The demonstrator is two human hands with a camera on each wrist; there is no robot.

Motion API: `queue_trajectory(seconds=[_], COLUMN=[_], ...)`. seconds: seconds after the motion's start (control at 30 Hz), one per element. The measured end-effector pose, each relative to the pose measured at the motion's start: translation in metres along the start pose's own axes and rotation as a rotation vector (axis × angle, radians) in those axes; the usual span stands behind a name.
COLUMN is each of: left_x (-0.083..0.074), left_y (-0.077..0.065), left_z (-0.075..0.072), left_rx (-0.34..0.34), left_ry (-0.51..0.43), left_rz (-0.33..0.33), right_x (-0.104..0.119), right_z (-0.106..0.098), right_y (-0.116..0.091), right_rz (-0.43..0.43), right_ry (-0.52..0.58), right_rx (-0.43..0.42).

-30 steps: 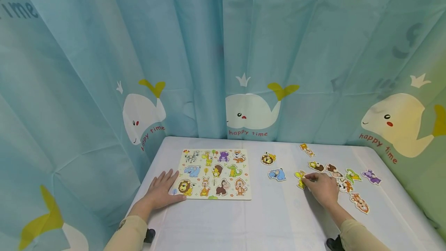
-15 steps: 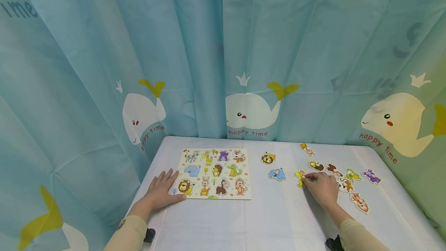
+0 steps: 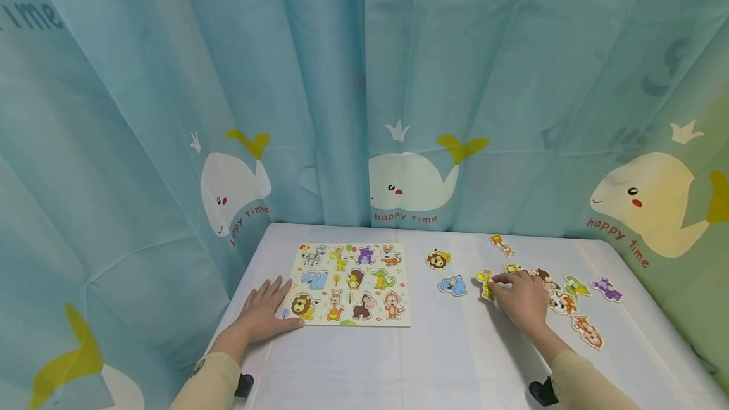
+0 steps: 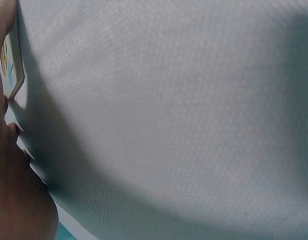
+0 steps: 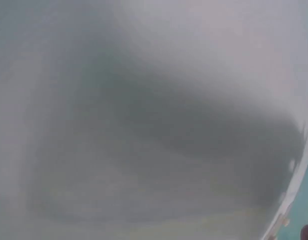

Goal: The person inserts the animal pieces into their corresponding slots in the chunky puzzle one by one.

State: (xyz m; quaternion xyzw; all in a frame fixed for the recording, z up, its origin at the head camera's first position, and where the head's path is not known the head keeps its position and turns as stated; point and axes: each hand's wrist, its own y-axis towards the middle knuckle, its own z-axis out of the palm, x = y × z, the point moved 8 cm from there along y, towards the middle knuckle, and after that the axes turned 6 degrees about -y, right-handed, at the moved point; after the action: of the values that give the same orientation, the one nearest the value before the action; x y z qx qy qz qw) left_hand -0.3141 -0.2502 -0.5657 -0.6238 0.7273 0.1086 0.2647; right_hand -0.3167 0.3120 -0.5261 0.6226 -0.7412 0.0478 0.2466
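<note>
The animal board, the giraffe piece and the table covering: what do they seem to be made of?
Animal board: probably wood or stiff card with a printed, matte-looking face; it shows a pale, straight edge.
Giraffe piece: perhaps the same, given its pale outline; finish too small to judge.
Table covering: seemingly matte woven fabric, from its fine grain in the left wrist view.

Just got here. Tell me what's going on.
A person's right hand pinches a yellow giraffe piece, off to the right of the animal board. The left hand rests at the board's left edge. A lion piece and an elephant piece lie loose right of the board, with more animal pieces farther right.
</note>
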Motion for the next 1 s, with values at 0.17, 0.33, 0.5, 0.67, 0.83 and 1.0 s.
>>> queue_trajectory(seconds=[0.17,0.33,0.5,0.67,0.83,1.0], left_x=[0.0,0.0,-0.006,-0.009,-0.009,-0.008], left_y=[-0.001,0.001,-0.001,-0.004,-0.005,-0.005], left_z=[0.0,0.0,-0.002,-0.004,-0.004,-0.004], left_rx=[-0.019,-0.011,0.006,0.01,0.007,0.002], left_ry=[-0.006,0.007,0.004,0.013,0.013,0.009], left_rz=[0.022,0.007,-0.007,-0.019,-0.022,-0.017], right_x=[0.022,0.051,0.076,0.096,0.112,0.128], right_z=[0.0,0.004,0.013,0.023,0.03,0.034], right_y=[0.01,0.018,0.024,0.029,0.032,0.032], right_rz=[-0.054,-0.098,-0.133,-0.137,-0.135,-0.165], right_ry=[0.026,0.039,0.057,0.059,0.065,0.079], right_rx=[-0.004,-0.005,0.005,0.031,0.042,0.033])
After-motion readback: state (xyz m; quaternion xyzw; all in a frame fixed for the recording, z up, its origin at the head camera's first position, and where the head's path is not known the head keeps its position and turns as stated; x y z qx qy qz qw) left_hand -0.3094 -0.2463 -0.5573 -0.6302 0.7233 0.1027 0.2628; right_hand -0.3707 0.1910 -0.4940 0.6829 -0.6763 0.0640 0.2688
